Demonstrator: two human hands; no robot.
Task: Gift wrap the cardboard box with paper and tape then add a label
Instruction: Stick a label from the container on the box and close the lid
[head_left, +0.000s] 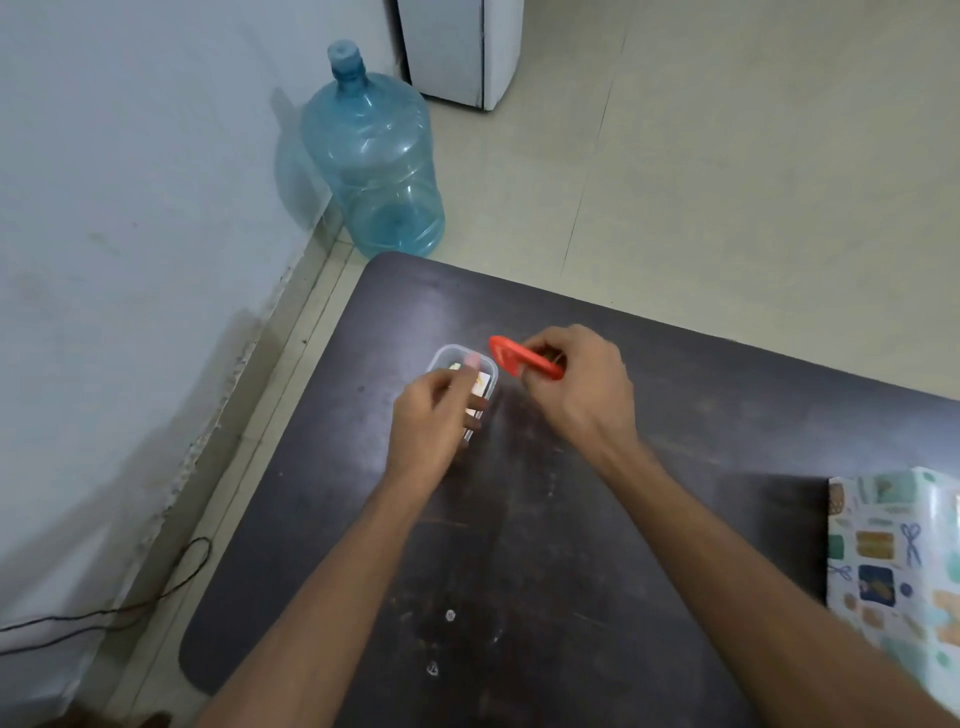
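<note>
Right hand (582, 397) grips the red lid (519, 356); left hand (427, 431) (blurred, grip unclear) over the clear container (444, 356).

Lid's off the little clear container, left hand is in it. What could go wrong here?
The right hand holds the red lid, so nothing else steadies the clear container; the left hand reaching inside could tip or drag it. The wrapped box sits far to the right, so anything taken out might be dropped on the way.

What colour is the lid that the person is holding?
Red. The lid shows clearly in the head view.
</note>
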